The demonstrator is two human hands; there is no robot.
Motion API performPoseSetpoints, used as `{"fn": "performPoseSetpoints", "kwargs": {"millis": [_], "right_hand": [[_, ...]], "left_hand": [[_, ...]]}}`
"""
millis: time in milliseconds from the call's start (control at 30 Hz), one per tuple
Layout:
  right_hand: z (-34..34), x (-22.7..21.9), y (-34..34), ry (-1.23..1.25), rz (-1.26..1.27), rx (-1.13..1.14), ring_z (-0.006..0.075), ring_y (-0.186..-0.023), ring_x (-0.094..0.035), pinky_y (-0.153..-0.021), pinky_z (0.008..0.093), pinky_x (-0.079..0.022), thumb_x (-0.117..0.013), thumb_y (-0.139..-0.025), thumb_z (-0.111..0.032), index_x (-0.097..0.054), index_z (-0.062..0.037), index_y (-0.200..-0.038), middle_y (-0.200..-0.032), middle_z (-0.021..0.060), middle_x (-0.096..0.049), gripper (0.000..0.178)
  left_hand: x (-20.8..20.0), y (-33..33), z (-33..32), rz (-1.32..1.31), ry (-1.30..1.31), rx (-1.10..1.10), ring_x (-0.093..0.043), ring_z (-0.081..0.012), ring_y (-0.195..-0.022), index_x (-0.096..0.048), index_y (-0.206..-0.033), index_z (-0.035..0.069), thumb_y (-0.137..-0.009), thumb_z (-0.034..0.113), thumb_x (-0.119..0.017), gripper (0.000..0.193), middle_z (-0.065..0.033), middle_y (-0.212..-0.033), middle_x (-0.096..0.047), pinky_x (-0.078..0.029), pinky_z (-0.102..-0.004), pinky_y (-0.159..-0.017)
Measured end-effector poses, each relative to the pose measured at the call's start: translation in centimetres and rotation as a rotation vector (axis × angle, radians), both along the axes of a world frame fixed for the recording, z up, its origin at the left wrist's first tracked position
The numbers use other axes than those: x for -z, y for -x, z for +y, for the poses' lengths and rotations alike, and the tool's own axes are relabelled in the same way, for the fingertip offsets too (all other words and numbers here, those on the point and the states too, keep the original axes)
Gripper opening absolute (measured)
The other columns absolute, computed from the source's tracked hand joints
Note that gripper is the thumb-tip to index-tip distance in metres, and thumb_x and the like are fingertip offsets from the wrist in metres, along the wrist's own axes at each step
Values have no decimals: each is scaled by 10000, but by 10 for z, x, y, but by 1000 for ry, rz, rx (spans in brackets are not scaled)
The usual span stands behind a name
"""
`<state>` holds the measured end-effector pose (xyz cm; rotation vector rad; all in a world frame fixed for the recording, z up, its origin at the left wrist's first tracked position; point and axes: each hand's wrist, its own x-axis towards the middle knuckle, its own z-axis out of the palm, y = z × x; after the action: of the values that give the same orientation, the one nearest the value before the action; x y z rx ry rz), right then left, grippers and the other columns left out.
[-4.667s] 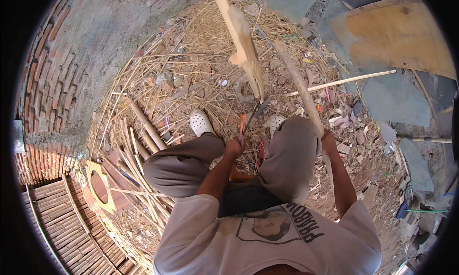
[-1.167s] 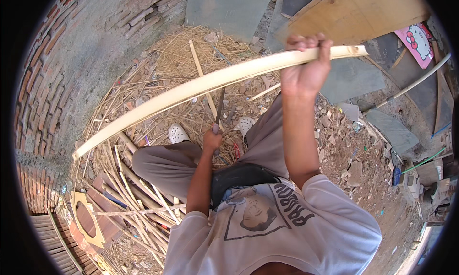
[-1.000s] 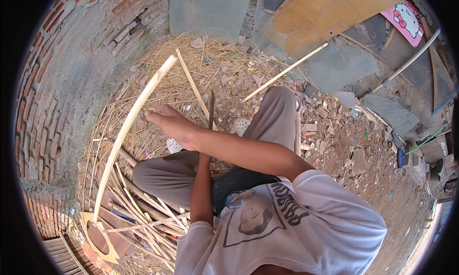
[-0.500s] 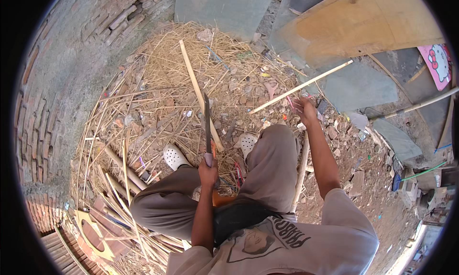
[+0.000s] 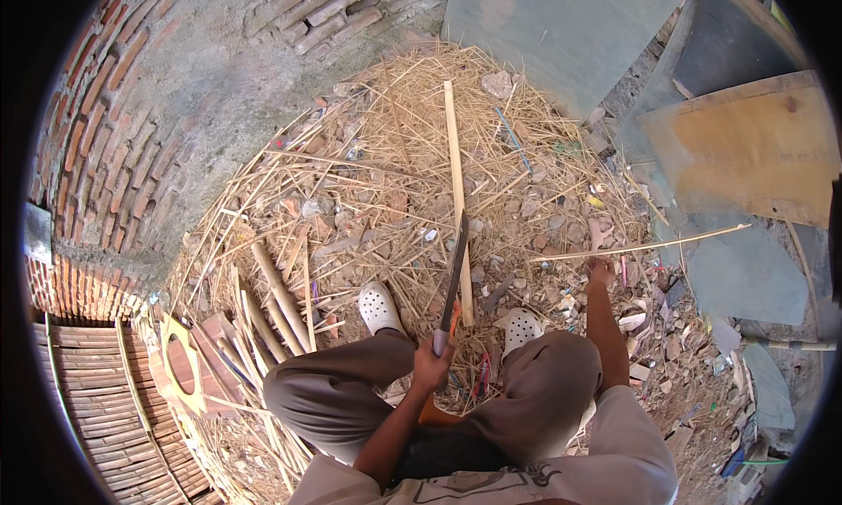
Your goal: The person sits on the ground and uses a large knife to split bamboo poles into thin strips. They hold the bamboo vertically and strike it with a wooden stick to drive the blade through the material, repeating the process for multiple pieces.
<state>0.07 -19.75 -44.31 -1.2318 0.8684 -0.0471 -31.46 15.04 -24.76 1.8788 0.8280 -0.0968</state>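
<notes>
A long dark machete with a curved steel blade [image 5: 454,272] stands almost upright between the knees of a seated person, its tip pointing away over a straw-covered ground. The left hand [image 5: 432,365] is clenched round the handle at the bottom, so the blade rises straight out of the top of the fist. Just beside the blade, to its right, a pale split bamboo slat [image 5: 457,185] lies on the straw, running away from the person. The right hand [image 5: 600,272] stretches out to the right and reaches the near end of a thin pale bamboo stick [image 5: 645,246] that lies slanting over rubble; the fingers curl at the stick's end, but whether they have closed on it cannot be told. The step in hand looks like fetching a fresh piece to work with the blade; the next move would call for a firm hold on the stick and bringing it across to the machete. Two white perforated clogs [image 5: 379,306] sit on the feet either side of the blade. To the left lie a bundle of cut bamboo lengths [image 5: 276,299], a brick wall [image 5: 96,167] and grey concrete; to the right, a sheet of tan board [image 5: 745,150] and broken stones
</notes>
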Motion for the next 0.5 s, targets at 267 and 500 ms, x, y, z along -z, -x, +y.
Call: {"fn": "performPoseSetpoints", "kwargs": {"millis": [267,500], "right_hand": [[16,-47,-32,-67,241,-183,229,-851,-596,-749,495,-494,-660,-873,-305,-585,-129,-1074,-1040,95,-616,278],[17,9,-32,185,413,56,258,-803,-608,-677,475,-527,-759,-768,-395,-586,-1,-1169,-1031,124,-615,588]], "left_hand": [[8,2,-10,-39,75,-60,-577,-226,-589,-603,-862,-33,-854,279,-662,317,-139,-658,-595,-465,-401,-593],[34,18,10,-15,176,-227,-567,-202,-590,-615,-883,-22,-863,236,-651,262,-120,-669,-599,-462,-372,-586]]}}
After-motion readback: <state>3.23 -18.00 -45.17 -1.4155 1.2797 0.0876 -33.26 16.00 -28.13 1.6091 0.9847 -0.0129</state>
